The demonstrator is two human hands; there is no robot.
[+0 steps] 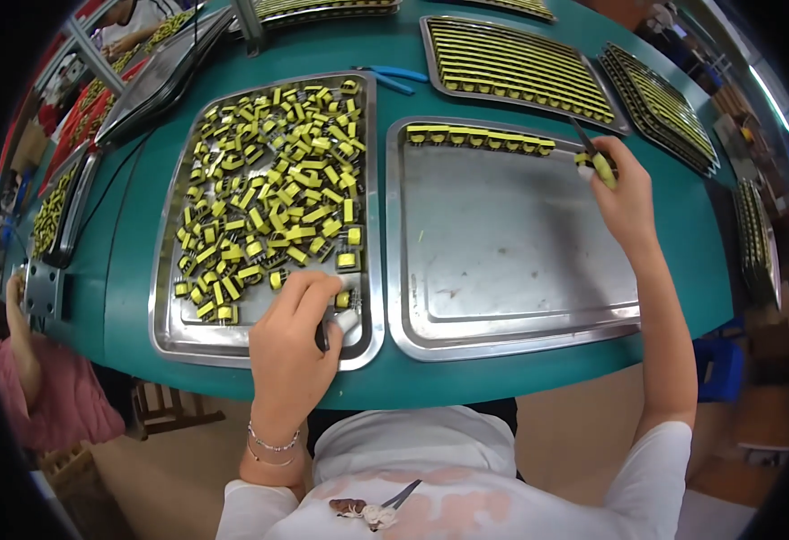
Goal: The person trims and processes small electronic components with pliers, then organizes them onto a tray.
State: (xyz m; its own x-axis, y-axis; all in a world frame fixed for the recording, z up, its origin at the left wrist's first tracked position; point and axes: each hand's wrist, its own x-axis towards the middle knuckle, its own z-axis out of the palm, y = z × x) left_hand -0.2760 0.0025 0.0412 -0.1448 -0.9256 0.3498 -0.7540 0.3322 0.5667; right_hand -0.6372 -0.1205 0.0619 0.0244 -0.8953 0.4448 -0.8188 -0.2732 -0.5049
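Observation:
My left hand [294,328] is curled over the near right corner of a metal tray [171,326] of loose transformers wound in yellow tape, with black bases and pins. One small transformer [344,299] sits between its index finger and its white-covered thumb tip. A dark bit also shows inside this hand. My right hand [627,189] is closed at the far right corner of a second metal tray [511,261]. It grips a dark pointed tool [582,135] with a yellow-green part, and a small yellow-and-black piece shows at its fingertips. A short row of transformers [478,138] lines that tray's far edge.
Blue-handled pliers [394,76] lie behind the trays on the green table [358,389]. Full trays of lined-up transformers [520,63] stand at the back and right [664,108]. Stacked trays [156,85] stand at the left. A person in a pink top [62,387] is at far left.

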